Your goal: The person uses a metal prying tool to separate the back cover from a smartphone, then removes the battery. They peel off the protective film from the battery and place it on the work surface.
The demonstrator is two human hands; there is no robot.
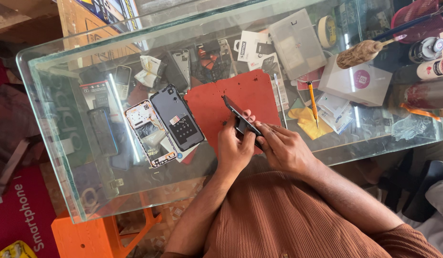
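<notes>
Gripping a thin, dark, rigid phone panel [240, 119] edgewise, left hand [234, 148] and right hand [284, 149] pinch its near end; it looks light and fragile.

Glass surface [64, 157], thick green-tinted edges. On it: red mat [216, 102], opened phone body [149, 134] touching dark back cover [178, 117], yellow screwdriver [312, 101], yellow cloth [305, 123], white box [357, 81], grey plastic case [298, 43], tape roll [328, 29].
</notes>
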